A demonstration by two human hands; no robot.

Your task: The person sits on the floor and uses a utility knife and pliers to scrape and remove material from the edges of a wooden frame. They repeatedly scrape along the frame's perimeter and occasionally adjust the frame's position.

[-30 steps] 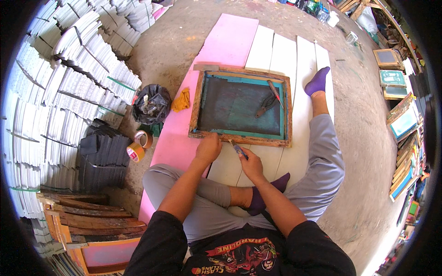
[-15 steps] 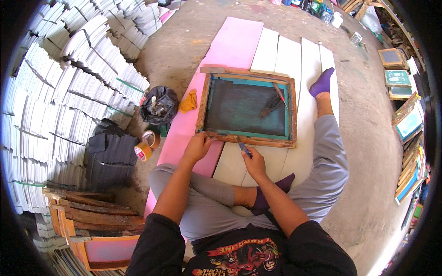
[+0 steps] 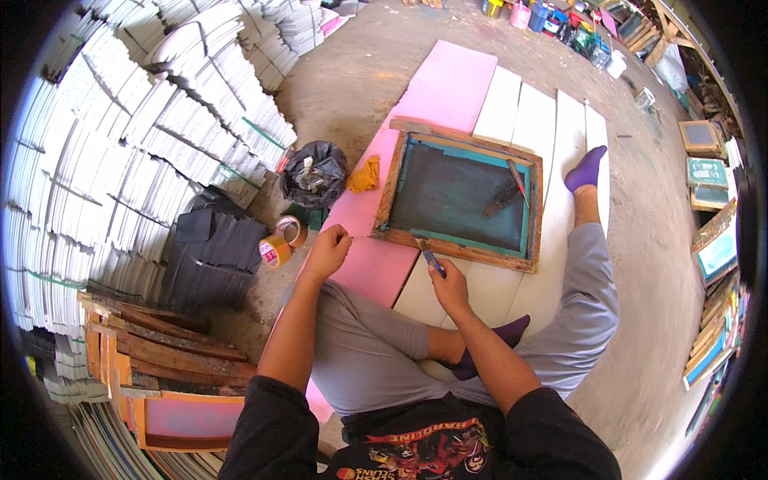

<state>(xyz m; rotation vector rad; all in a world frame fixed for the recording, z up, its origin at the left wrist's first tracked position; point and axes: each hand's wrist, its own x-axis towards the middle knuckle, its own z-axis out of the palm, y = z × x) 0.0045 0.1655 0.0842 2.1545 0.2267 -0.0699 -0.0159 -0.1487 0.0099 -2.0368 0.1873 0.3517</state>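
Wooden, scuffed frame point(image 3: 480, 254) bears pliers point(image 3: 502, 199) at right. Right hand point(image 3: 452, 288) grips a slim blue-handled tool point(image 3: 433, 262); left hand point(image 3: 329, 251) is bunched, contents unclear, a crinkled black bag point(image 3: 336, 170) beyond.

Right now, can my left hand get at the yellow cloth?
Probably yes: the yellow cloth lies a little beyond your left hand, with only bare pink board apparently between them.

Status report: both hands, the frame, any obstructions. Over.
Right hand gripping blue-handled tool. Left hand pinched shut, contents unclear. Screen-printing frame just beyond right hand. Pliers lying on it.
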